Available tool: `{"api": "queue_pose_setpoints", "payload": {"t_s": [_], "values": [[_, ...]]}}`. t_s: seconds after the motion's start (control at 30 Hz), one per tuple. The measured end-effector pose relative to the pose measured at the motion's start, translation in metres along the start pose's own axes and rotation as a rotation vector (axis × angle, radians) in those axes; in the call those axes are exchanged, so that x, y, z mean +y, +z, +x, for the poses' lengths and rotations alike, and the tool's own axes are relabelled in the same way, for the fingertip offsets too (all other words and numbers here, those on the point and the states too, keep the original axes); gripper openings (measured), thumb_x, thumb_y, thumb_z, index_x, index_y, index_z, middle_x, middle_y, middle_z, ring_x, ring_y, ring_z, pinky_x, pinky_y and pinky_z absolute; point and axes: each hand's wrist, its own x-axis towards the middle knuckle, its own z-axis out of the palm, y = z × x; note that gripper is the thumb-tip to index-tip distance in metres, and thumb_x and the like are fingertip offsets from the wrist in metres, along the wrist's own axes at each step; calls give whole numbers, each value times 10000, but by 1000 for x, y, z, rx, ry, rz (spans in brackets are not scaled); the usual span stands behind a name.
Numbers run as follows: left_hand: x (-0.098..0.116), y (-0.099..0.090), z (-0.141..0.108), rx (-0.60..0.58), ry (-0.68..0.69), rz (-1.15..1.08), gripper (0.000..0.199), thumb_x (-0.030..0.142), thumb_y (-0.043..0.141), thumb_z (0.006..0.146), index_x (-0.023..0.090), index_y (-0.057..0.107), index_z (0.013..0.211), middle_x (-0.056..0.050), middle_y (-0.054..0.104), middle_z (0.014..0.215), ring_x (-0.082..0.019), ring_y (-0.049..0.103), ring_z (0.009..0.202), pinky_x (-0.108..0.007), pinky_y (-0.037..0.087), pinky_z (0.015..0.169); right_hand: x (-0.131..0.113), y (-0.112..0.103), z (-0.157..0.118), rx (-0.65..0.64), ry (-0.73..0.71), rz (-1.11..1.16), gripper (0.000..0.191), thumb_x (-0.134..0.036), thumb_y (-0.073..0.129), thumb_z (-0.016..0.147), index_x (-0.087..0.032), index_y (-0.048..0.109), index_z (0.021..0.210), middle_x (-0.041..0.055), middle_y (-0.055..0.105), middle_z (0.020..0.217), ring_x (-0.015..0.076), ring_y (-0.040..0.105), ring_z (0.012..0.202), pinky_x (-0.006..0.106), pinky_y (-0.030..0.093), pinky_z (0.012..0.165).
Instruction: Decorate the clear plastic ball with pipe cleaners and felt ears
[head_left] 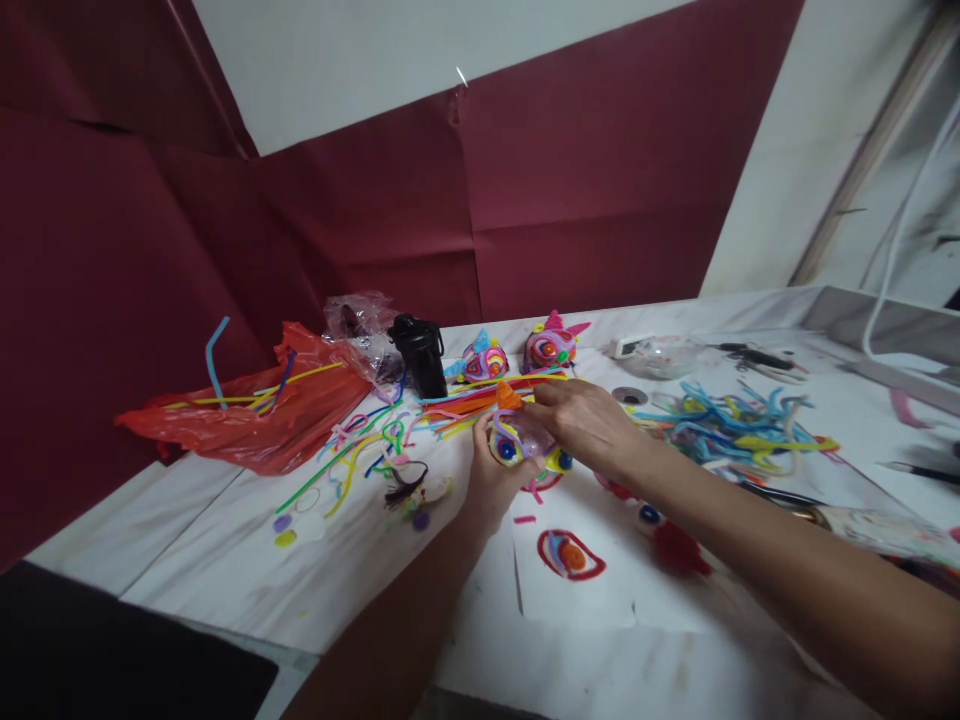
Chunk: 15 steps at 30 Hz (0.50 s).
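Observation:
Held in my left hand (496, 475) is a clear plastic craft head (534, 436) with blue-and-yellow eyes, a lilac pipe-cleaner curve and an orange ear-like piece (508, 396) on top. The fingers and thumb wrap its left and lower sides. Against its upper right, my right hand (585, 418) presses with bent, closed fingers; whatever lies between their tips is hidden. Under both hands is a white sheet (540, 602) bearing a red-rimmed pipe-cleaner eye (571, 556) with an orange centre.
Two finished-looking craft heads (484, 360) (551, 348) stand at the back beside a black bottle (420, 355). A red plastic bag (262, 425) lies left. Loose pipe cleaners (360, 450) spread nearby, with another pile (739, 425) at right. A black pen-like tool (926, 471) lies far right.

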Motion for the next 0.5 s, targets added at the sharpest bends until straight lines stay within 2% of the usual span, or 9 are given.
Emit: {"api": "queue_pose_setpoints", "payload": {"t_s": [0.13,0.33,0.5], "values": [[2,1,0,-15,-12,33,797,159,808,538,275,470,1250,-46,629,1215,-264,612,1116,-364,476,943,0,-1,-2,-8,-13,18,213,-146,588,946,-185,748,1082,92,702,915,229,625,889,312,378,706],[1,0,2,-28,5,54,815,204,805,531,277,463,1267,-28,620,1211,-252,613,1128,-358,480,962,-1,-3,-1,-17,-23,-2,208,-153,592,949,-177,739,1094,97,703,945,229,624,894,308,372,717],[-1,-2,3,-54,34,90,834,213,789,560,277,430,1310,-51,584,1301,-273,579,1218,-382,454,1026,-1,0,0,30,-48,-2,222,-161,589,957,-196,726,1128,79,694,887,212,611,846,299,351,694]]}}
